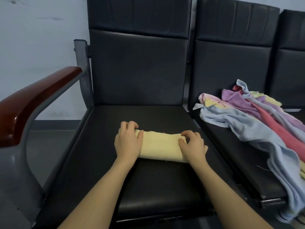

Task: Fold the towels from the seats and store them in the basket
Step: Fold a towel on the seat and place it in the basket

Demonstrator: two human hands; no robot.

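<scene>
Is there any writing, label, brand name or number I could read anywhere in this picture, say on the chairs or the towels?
None can be read: no words, labels or numbers show on the yellow towel, the pile of towels, the seat, the armrest or the wall.
</scene>
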